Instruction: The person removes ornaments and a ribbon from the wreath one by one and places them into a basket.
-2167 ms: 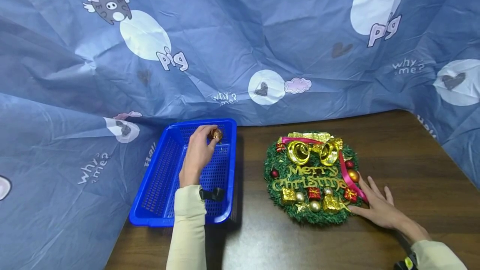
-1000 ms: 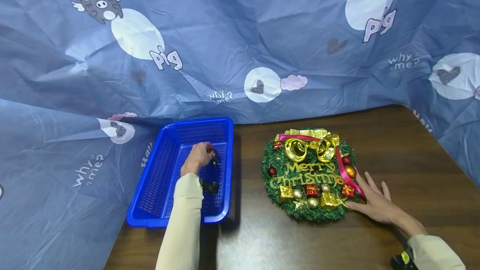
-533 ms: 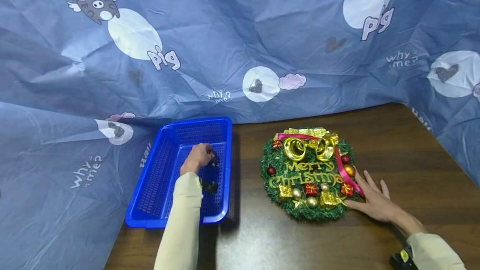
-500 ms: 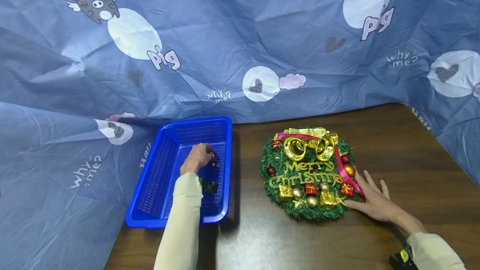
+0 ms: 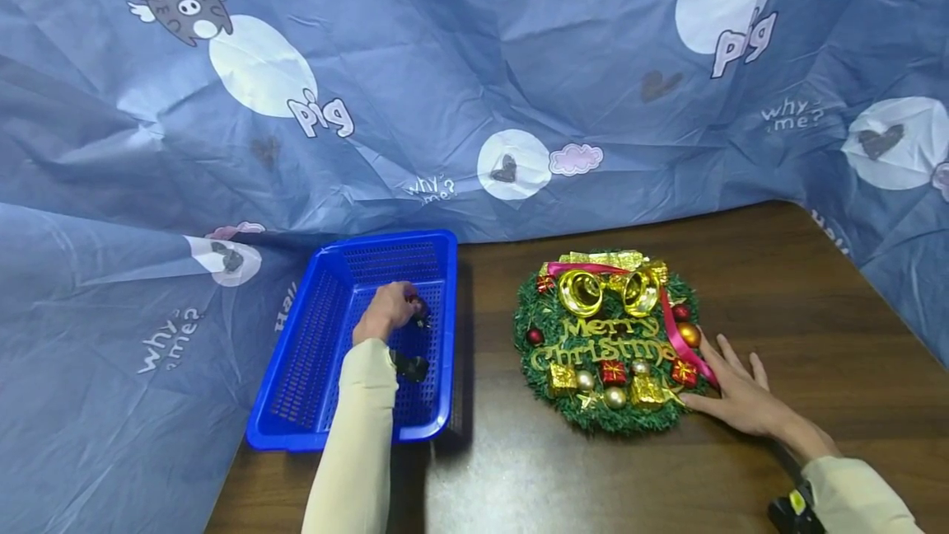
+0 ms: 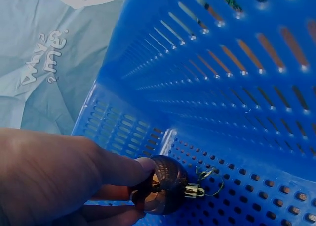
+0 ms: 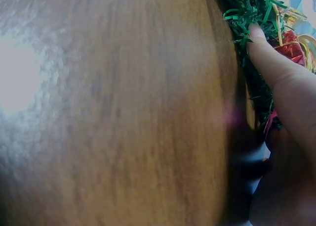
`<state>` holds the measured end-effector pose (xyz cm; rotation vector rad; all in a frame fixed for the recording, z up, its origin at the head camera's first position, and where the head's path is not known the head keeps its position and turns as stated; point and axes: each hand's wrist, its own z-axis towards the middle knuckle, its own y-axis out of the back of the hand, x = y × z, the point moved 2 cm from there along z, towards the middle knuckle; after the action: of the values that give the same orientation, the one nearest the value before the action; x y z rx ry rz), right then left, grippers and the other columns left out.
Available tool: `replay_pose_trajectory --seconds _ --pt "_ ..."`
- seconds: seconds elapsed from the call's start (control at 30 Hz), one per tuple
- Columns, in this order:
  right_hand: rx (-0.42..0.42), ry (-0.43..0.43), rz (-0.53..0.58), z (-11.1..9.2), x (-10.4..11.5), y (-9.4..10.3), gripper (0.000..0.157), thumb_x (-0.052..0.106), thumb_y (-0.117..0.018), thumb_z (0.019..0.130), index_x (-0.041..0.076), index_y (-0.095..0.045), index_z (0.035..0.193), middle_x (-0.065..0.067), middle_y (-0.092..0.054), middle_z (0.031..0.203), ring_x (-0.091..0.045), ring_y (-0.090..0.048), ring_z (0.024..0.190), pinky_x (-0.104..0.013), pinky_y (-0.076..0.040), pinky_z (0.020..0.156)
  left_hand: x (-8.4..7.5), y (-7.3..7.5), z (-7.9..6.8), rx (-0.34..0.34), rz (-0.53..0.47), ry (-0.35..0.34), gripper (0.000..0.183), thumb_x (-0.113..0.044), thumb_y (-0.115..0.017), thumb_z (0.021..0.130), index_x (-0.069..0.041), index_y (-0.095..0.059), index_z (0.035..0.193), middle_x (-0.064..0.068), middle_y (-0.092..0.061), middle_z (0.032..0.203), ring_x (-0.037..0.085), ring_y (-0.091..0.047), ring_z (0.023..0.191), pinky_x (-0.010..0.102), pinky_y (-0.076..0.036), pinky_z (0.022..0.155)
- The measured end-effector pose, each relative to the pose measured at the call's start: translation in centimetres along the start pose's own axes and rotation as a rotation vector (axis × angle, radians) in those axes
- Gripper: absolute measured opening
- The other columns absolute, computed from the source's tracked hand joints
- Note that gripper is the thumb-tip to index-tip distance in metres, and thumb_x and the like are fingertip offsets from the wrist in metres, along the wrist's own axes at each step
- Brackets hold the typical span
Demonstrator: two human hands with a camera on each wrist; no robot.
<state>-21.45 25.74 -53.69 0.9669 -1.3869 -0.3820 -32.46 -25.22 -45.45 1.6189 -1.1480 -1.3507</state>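
My left hand [image 5: 387, 311] reaches down inside a blue plastic basket [image 5: 450, 328]. Between its thumb and fingers it pinches a shiny brown Christmas bauble [image 6: 170, 184], low over the perforated floor. The bauble's gold cap [image 6: 194, 190] and thin string loop point away from the fingers in the left wrist view. A green Christmas wreath [image 5: 608, 419] lies flat on the table, with gold bells [image 5: 581, 293], gold lettering and a pink ribbon. My right hand [image 5: 745, 402] rests, fingers spread, at the wreath's right edge; its thumb [image 7: 269, 58] touches the greenery near a red gift ornament.
Both the basket and the wreath stand on a brown wooden table [image 5: 504, 468], the basket to the left. Blue printed fabric [image 5: 415, 89] hangs behind and at both sides. Black wrist cameras [image 5: 409, 367] are strapped to the wrists.
My left hand has lowered the bauble from near the basket's far rim down toward its floor, then stayed almost still. My right hand keeps its place at the wreath. The head view has shifted slightly.
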Motion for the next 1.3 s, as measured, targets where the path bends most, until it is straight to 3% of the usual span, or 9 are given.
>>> replay_pose_trajectory --seconds 0.2,0.7,0.97,1.3 --pt "-0.004 0.004 -0.010 0.1 -0.1 0.1 0.099 0.043 -0.061 0.090 0.011 0.008 0.153 -0.032 -0.009 0.153 -0.043 0.012 0.144 -0.062 0.026 0.105 -0.1 0.4 -0.1 0.012 -0.044 0.041 0.039 -0.020 -0.060 0.093 -0.003 -0.056 0.128 0.021 -0.054 0.134 0.037 -0.049 0.126 0.050 -0.040 0.105" --pt "-0.003 -0.013 -0.014 0.2 -0.3 -0.2 0.101 0.045 -0.061 0.089 0.008 0.007 0.153 -0.034 -0.010 0.153 -0.044 0.011 0.144 -0.062 0.025 0.106 -0.1 1.2 -0.5 -0.040 -0.042 0.021 0.042 -0.022 -0.059 0.093 -0.002 -0.054 0.130 0.025 -0.051 0.135 0.040 -0.045 0.129 0.051 -0.037 0.108" --pt "-0.002 -0.012 -0.022 0.2 -0.2 -0.1 0.101 0.045 -0.062 0.089 0.006 0.006 0.152 -0.033 -0.009 0.153 -0.044 0.011 0.144 -0.063 0.024 0.106 -0.9 2.0 -0.9 -0.123 -0.069 -0.059 0.043 -0.019 -0.059 0.092 0.001 -0.054 0.130 0.026 -0.053 0.130 0.040 -0.046 0.126 0.048 -0.037 0.109" --pt "-0.002 -0.010 -0.018 0.1 -0.2 0.0 0.100 0.045 -0.061 0.089 0.006 0.006 0.152 -0.032 -0.008 0.154 -0.044 0.011 0.144 -0.063 0.025 0.106 -3.5 3.7 -1.6 -0.201 -0.091 -0.122 0.046 -0.023 -0.061 0.092 -0.003 -0.053 0.133 0.022 -0.051 0.134 0.038 -0.044 0.129 0.048 -0.034 0.110"
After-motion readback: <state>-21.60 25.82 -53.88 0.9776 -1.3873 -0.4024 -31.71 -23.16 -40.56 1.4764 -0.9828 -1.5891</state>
